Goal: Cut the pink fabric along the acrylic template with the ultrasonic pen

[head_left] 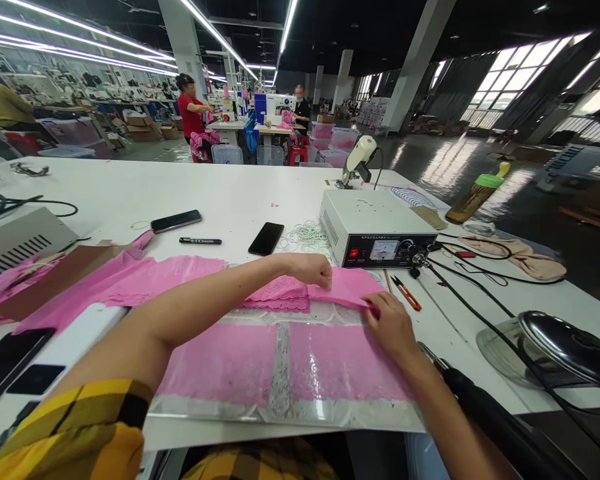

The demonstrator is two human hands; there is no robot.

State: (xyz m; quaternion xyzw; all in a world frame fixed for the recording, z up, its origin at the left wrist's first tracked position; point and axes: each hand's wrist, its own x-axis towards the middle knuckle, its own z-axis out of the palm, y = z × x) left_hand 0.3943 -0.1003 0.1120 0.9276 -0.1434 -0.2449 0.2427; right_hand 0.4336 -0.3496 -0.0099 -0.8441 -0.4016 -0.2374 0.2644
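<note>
A stack of pink fabric pieces (280, 293) with scalloped lace edges lies across the middle of the work surface. My left hand (311, 269) reaches over it, fingers curled closed on the flat pink fabric (347, 283) at the stack's right part; its fingertips are partly hidden. At the right end of that fabric, my right hand (387, 317) pinches the near corner between thumb and fingers. Nearer to me is a clear sheet (281, 373) with two pink panels showing in it. More pink cloth (180, 270) stretches off to the left.
Behind my hands stands a grey control box (380, 217) with a lit red switch. Thread snips (407, 293) lie right of my right hand, near a black-handled tool (480, 393) and a lidded glass jar (570, 347). Phones (266, 239) and a marker (200, 241) lie beyond the cloth.
</note>
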